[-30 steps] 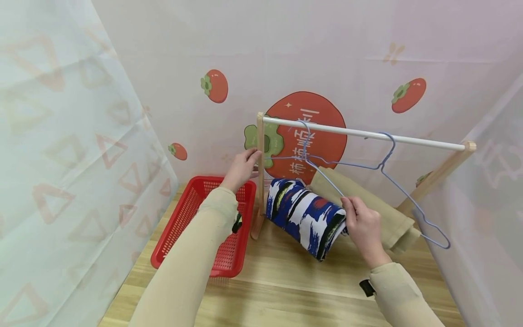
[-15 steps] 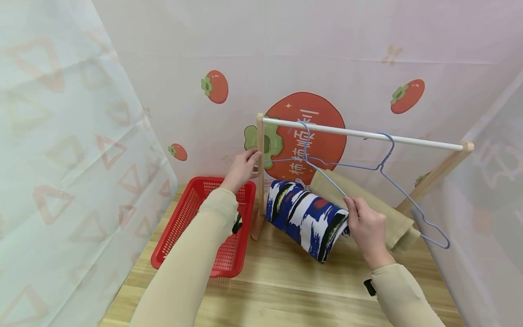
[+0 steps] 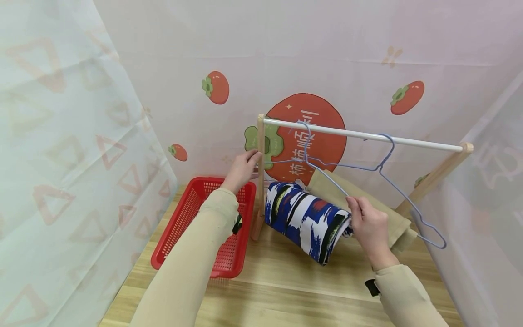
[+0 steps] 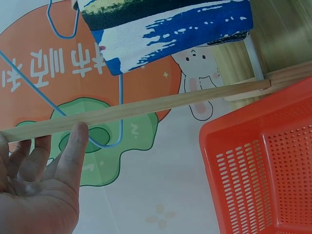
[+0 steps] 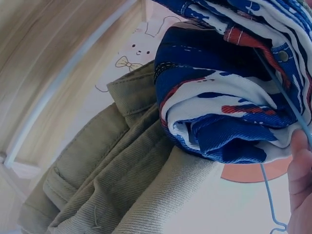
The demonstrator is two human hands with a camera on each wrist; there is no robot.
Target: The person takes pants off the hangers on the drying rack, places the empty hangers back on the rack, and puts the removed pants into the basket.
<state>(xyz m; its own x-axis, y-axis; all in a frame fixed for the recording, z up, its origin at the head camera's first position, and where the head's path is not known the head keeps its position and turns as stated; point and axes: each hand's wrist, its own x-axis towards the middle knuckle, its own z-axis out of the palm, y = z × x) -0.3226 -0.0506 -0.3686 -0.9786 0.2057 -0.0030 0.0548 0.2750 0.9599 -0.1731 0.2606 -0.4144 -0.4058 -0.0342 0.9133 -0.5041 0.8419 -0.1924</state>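
Observation:
My right hand (image 3: 371,225) pinches the right end of a blue wire hanger (image 3: 327,175) hooked on the rack's white rail (image 3: 365,134). Folded trousers (image 3: 306,220) with a blue, white and black print drape over this hanger, their far side hidden. At the rack's left end my left hand (image 3: 242,170) grips the wooden post (image 4: 161,102), with some fingers behind it in the left wrist view. On the same rail, further right, hangs a second blue hanger (image 3: 408,199). Khaki trousers (image 5: 107,161) hang folded over it, behind the printed pair.
A red plastic basket (image 3: 182,218) stands left of the rack, under my left forearm. The rack's right post (image 3: 435,179) leans near the side wall. Patterned sheets (image 3: 163,81) enclose the wooden tabletop (image 3: 286,290) at the back and sides.
My right hand has shifted slightly right and down, tilting the near hanger and carrying the printed trousers' near end with it. My left hand stays at the post.

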